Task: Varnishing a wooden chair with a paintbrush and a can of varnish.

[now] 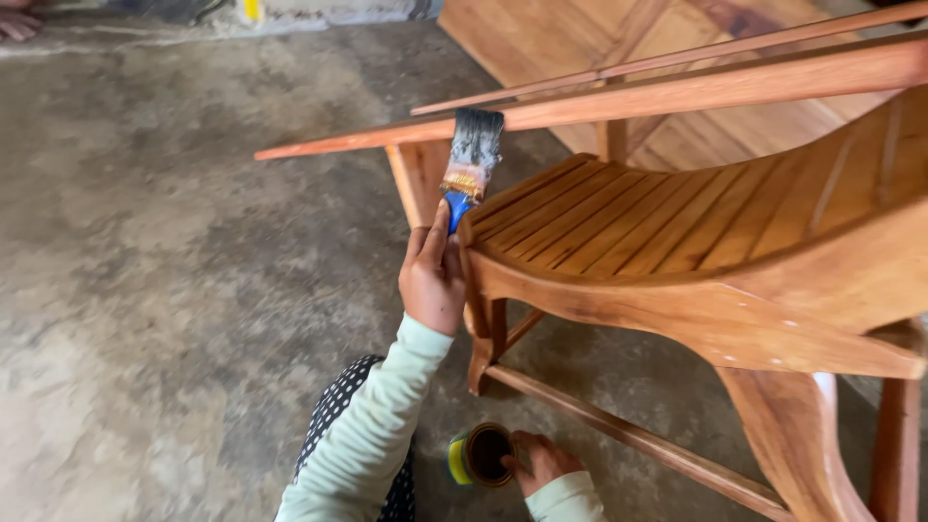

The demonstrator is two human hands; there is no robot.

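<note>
My left hand [432, 285] is raised and closed around the blue handle of a flat paintbrush [471, 159]. Its dark bristles point up and touch the long wooden armrest rail [677, 94] of a slatted wooden chair [677, 232]. This hand sits right against the front left corner of the seat. My right hand [539, 462] is low on the floor, fingers resting on the rim of a small open can [480, 454] with dark liquid inside and a yellow side. Both arms wear pale green sleeves.
The chair's legs and a low crossbar [628, 437] stand to the right of the can. A wooden panel [580, 39] lies behind the chair. Bare mottled concrete floor [174, 271] spreads to the left. Polka-dot cloth [338, 416] shows under my left arm.
</note>
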